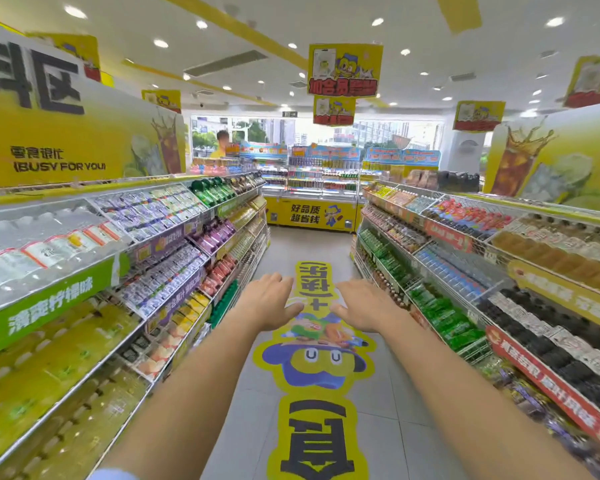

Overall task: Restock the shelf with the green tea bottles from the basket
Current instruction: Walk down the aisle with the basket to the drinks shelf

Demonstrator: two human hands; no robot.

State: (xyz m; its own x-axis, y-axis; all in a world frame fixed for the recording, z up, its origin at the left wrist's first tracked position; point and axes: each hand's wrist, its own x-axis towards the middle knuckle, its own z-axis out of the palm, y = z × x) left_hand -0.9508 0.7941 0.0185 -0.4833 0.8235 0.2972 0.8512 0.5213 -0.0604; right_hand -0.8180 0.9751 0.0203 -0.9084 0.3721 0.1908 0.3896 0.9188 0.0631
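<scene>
I stand in a shop aisle with both arms stretched forward. My left hand [269,301] and my right hand [362,304] hover palm down over the floor, fingers spread, holding nothing. Green bottles [445,318] fill a lower shelf on the right, and more green bottles [210,190] sit on the top tier of the left shelf. No basket is in view.
Drink shelves line both sides: the left shelving [125,306] and the right shelving [499,271]. A yellow floor sticker [317,362] runs down the aisle. A yellow display counter [312,213] closes the far end, and a person [220,143] stands behind the left shelf.
</scene>
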